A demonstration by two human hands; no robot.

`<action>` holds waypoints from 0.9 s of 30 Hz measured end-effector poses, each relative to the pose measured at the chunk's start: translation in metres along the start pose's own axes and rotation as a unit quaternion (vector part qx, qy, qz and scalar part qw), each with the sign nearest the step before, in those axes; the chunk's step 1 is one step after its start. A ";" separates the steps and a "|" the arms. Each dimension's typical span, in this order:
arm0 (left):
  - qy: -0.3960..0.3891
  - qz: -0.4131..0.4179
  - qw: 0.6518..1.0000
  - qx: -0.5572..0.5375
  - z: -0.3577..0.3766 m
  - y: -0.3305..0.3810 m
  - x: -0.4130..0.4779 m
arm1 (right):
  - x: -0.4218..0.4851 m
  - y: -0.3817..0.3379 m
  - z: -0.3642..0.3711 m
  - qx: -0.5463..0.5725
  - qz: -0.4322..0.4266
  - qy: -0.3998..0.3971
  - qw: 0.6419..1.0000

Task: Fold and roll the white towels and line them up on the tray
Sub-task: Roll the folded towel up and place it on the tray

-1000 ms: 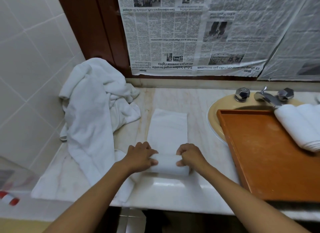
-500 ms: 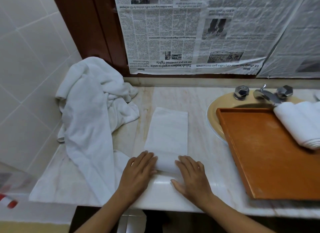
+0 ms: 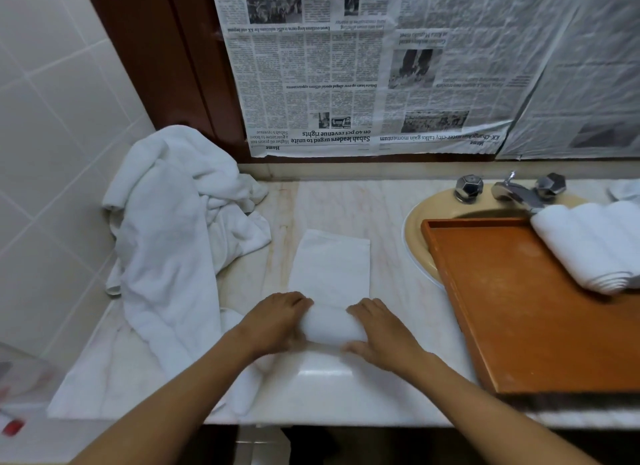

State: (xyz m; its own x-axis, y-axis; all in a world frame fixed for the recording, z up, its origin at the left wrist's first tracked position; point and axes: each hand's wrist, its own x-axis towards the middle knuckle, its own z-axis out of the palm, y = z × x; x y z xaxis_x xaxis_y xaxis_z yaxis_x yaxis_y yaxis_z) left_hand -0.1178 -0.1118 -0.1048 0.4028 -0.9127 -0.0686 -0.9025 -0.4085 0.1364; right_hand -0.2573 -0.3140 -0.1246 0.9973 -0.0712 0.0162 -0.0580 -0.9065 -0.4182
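Two hands on one towel. L hand point(image 3: 277, 321) grip: fingers curled over the left end of the roll, narrow, holding it. R hand point(image 3: 379, 333) grip: fingers curled over the right end, thumb on the near side, same hold. Both sit on the half-rolled towel point(image 3: 330, 326), which lies centre, near the front edge of the desk point(image 3: 391, 378). Roll's long axis runs left-right, approx. parallel to that edge. Unrolled part is a flat folded strip running away from the roll toward the wall, long axis front-back.

Left, just beside L arm: loose towel pile point(image 3: 166, 229), crumpled, heaped vs. the tiled wall, one length trailing to the desk front.

Right, apart from R hand: orange tray point(image 3: 519, 308), far end over the sink point(image 3: 414, 232), near end on the desk. Tray contents: rolled towels point(image 3: 595, 243) side by side at far right, long axes slanting far-left to near-right; exact no. can't tell, cut by frame edge.

Tap point(image 3: 512, 194) behind tray. Newspaper point(image 3: 346, 66) upside down on wall behind.
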 end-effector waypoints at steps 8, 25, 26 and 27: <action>-0.245 -0.060 0.965 -0.073 -0.019 0.011 0.009 | 0.004 -0.006 -0.024 0.210 0.112 -0.184 0.954; 0.235 -0.059 0.970 0.005 0.043 0.042 -0.056 | -0.045 -0.032 0.039 -0.151 -0.064 0.238 0.957; 0.231 -0.045 0.972 0.019 0.044 0.042 -0.055 | -0.045 -0.030 0.040 -0.174 -0.068 0.228 0.956; 0.218 -0.035 0.975 0.030 0.045 0.042 -0.055 | -0.045 -0.029 0.039 -0.189 -0.069 0.211 0.957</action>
State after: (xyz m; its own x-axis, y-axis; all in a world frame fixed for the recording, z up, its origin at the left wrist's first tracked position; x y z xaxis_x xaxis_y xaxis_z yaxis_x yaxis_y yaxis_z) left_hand -0.1844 -0.0785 -0.1398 0.4780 -0.8047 0.3519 -0.8727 -0.4804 0.0868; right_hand -0.2991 -0.2687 -0.1487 0.8946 -0.0288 0.4460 -0.0176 -0.9994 -0.0291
